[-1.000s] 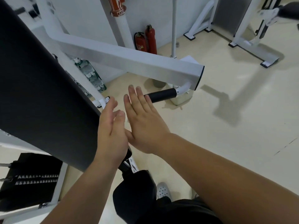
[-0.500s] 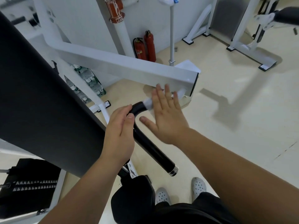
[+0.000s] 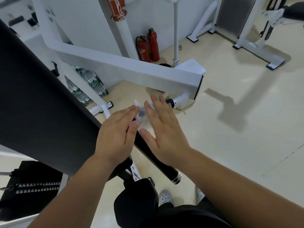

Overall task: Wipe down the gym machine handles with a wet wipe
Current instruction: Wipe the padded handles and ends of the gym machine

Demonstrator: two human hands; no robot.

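Behind the white steel machine frame [image 3: 131, 69], shrink-wrapped packs of clear plastic bottles [image 3: 88, 80] are stacked on the floor, partly hidden by a strut, with labels too blurred to be read. The left hand [image 3: 115, 134] and right hand [image 3: 166, 134] are held flat with fingers straight, nothing being clenched. The crumpled translucent white wet wipe [image 3: 144, 122], smeared by motion, is pressed between them at the bend of the black cylindrical rubber handle [image 3: 169, 173], much of which is covered by the right palm.
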